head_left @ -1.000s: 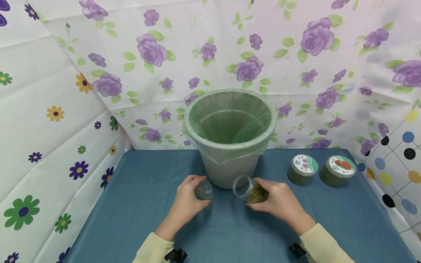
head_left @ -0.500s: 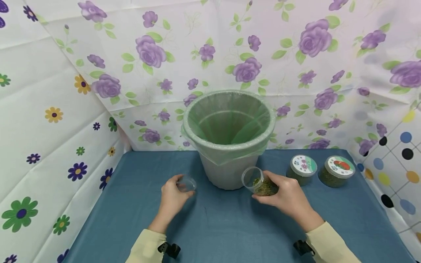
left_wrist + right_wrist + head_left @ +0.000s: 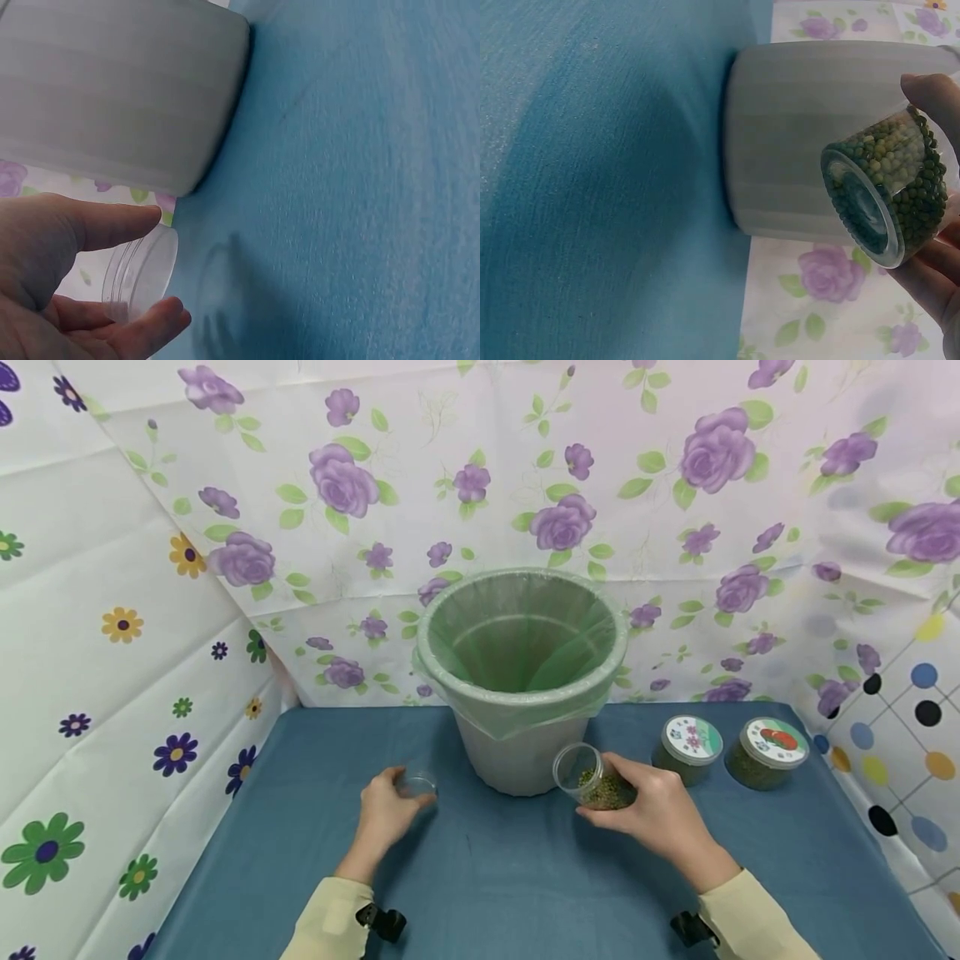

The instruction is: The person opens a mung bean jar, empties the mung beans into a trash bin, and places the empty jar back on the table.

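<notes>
My left hand (image 3: 387, 814) grips a clear plastic lid (image 3: 416, 785) by its edge, left of the bucket and just over the cloth. In the left wrist view, thumb and fingers pinch the threaded lid (image 3: 142, 270). My right hand (image 3: 660, 810) holds a clear, lidless jar (image 3: 600, 783) tilted with its mouth toward the left, in front of the bucket's right side. Small green beans (image 3: 915, 180) fill part of the jar and lie along its lower side. The jar's round base shows in the right wrist view.
A grey bucket (image 3: 517, 752) lined with a thin green bag (image 3: 555, 652) stands at the back middle of the blue cloth (image 3: 510, 893). To its right are two lidded jars (image 3: 690, 743) (image 3: 772, 752) with dark contents. Floral sheets (image 3: 345, 527) rise behind.
The left hand has moved left with the lid, away from the jar, and lowered slightly. The right hand has shifted a little to the right with the jar.
</notes>
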Tool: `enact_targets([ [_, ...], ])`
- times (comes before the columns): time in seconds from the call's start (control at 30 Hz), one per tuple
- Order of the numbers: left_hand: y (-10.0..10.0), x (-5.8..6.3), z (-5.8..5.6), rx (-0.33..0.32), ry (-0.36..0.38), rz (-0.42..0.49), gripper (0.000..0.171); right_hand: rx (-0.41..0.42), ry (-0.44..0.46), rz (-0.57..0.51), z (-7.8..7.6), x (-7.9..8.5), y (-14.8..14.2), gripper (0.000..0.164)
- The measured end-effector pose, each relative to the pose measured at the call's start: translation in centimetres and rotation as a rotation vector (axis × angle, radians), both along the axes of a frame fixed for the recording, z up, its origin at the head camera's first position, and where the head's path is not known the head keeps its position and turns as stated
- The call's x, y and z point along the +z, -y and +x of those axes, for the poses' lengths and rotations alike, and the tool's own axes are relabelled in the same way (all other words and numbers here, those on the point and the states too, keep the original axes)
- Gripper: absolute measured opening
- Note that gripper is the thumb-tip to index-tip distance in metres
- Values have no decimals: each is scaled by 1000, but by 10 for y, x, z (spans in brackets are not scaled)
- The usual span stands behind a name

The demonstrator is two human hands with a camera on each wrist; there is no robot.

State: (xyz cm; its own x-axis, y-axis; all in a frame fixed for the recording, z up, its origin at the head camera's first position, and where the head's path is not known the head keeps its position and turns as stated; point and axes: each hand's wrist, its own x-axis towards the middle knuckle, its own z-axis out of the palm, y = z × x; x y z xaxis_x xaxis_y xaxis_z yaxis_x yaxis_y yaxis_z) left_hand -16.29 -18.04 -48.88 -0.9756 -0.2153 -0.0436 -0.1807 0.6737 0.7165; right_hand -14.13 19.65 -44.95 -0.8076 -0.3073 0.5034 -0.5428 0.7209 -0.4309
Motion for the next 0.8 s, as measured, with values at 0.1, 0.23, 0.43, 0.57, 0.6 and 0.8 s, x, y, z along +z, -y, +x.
enact_targets([
  [0.1,2,-1,-1,6,5,-12,75,0,-2,0,0,-1,0,64],
  [0.23,4,-3,-1,20,18,-36,74,-1,-6,2,0,-1,0,65],
  [0.43,5,-8,-2,25,17,-43,73,-3,-12,5,-1,-4,-1,65],
  [0.57,5,-9,-3,27,20,-51,74,1,-10,3,-2,-5,-1,65],
  [0.6,5,-10,-4,27,22,-54,74,1,-8,3,-2,-5,-1,65],
  [0.8,4,-11,-5,27,29,-74,75,-2,6,3,-2,-6,0,63],
])
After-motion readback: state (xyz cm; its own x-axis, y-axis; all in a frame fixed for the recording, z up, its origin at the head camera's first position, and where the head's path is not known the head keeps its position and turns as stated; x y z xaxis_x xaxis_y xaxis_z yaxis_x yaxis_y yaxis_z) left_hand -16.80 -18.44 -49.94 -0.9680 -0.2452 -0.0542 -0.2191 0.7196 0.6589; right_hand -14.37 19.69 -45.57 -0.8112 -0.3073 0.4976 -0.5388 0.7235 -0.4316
